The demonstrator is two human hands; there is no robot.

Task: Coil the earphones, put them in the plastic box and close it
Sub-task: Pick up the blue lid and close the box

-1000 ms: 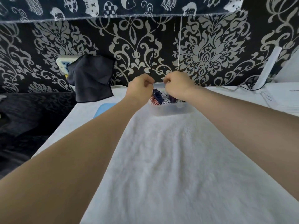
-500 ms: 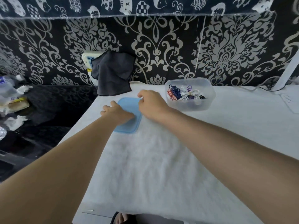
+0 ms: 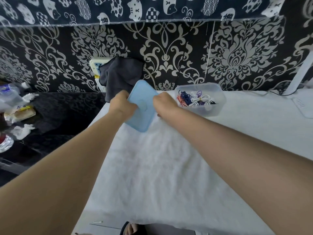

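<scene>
While the blue lid (image 3: 141, 106) is held tilted in the air, it is grasped at 2 opposite edges: the left hand (image 3: 122, 104) grips its left edge, and the right hand (image 3: 165, 102) grips its right edge. The fingers are curled round the rim, though those behind the lid are hidden. Just to the right of the right-hand grip, the clear plastic box (image 3: 201, 99) stands open on the white towel-covered surface (image 3: 169, 167). Inside it a coiled white earphone bundle (image 3: 201, 99) is seen lying on top of red, blue and purple cords (image 3: 183, 98). A dark cloth (image 3: 118, 75) hangs beyond the left-hand grip.

Coiling and stowing appear finished; closing is judged to be the step in hand. For that, the lid would best be levelled and carried rightward from the grip, then squared over the box's rim so all 4 corners line up. Any cord standing above the rim should be tucked down first, lest it be pinched. Pressure is best applied at the corners until the lid seats evenly.
</scene>
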